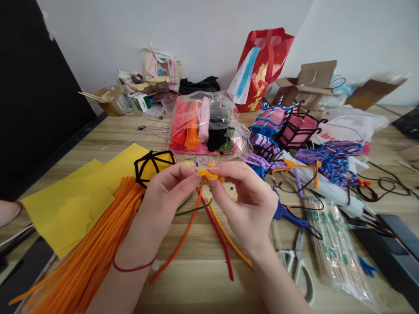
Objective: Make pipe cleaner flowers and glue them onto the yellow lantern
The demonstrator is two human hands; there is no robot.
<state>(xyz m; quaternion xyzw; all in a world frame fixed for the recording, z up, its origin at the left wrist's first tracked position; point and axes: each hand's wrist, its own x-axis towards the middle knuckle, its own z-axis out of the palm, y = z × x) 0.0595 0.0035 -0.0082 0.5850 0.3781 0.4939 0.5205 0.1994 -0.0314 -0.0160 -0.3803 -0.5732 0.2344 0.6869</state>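
Both hands (168, 187) (247, 189) pinch an orange, perhaps fuzzy piece (208, 175); wooden table (193, 266) below, wall (203, 39) beyond

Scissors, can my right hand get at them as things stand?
Probably yes: the scissors lie beside your right forearm, mostly uncovered. Your right hand pinches the yellow-orange piece, though, so it should let go first.

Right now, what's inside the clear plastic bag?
The clear plastic bag holds a red bundle, orange bundle, pale pink bundle, black bundle and green bundle. Something pink shows along its front edge; what else lies beneath the bundles is covered.
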